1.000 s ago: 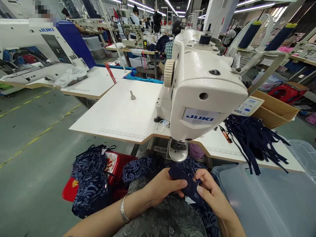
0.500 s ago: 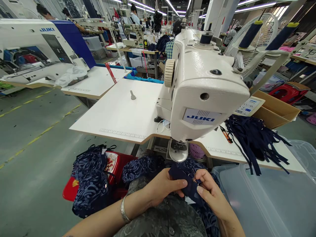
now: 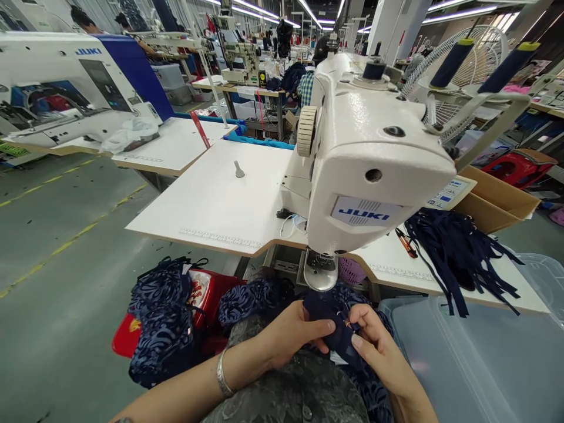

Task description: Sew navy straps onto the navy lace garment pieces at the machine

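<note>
A navy garment [image 3: 341,341] with a swirl pattern and a plain navy band lies across my lap, just below the sewing machine's needle area [image 3: 321,271]. With thumb on top, my left hand [image 3: 299,332] pinches the plain navy part. My right hand [image 3: 374,341] grips the same garment a little to the right, fingers curled at its edge beside a small metallic ring or slider. A white label [image 3: 338,357] shows beneath the fabric between the hands. The fingers hide part of the garment.
A white sewing machine head [image 3: 374,158] stands above my hands on a white table [image 3: 211,200]. Navy straps [image 3: 458,247] and orange-handled snips [image 3: 406,243] lie right. Patterned garments [image 3: 165,317] rest on a red stool [image 3: 121,338] at left. A clear plastic bin [image 3: 484,358] stands right.
The camera view has shifted slightly, so the machine appears a little farther right. Both hands keep nearly the same hold on the navy garment.
</note>
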Demonstrator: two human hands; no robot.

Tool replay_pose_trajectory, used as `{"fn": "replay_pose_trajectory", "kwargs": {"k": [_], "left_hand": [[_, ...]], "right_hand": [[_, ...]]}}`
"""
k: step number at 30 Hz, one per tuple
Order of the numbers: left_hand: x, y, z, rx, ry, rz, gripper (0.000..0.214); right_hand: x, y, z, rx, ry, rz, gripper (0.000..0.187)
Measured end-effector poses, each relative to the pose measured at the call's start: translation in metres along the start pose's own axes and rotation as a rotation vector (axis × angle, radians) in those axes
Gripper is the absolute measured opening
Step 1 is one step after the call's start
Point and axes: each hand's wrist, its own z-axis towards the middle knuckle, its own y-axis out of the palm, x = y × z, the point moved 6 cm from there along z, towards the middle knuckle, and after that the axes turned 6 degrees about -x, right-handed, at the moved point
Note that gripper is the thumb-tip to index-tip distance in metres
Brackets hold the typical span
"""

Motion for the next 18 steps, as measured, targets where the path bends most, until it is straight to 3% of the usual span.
{"fn": "replay_pose_trajectory", "kwargs": {"k": [8,11,15,18], "left_hand": [[0.002,0.001,0.0,0.012,-0.004,0.031,0.029],[0.004,0.002,-0.001,0.02,-0.012,0.065,0.029],[0.005,-0.002,-0.001,0.083,0.011,0.073,0.029],[0.004,-0.003,0.0,0.106,0.02,0.088,0.029]], "right_hand": [[-0.001,0.0,-0.001,-0.014,-0.02,-0.07,0.028],[-0.009,-0.006,-0.003,-0.005,0.006,-0.246,0.018],[-0.022,-0.008,-0.007,-0.138,0.048,-0.626,0.014],[-0.034,-0.005,-0.02,-0.116,-0.019,-0.559,0.017]]}}
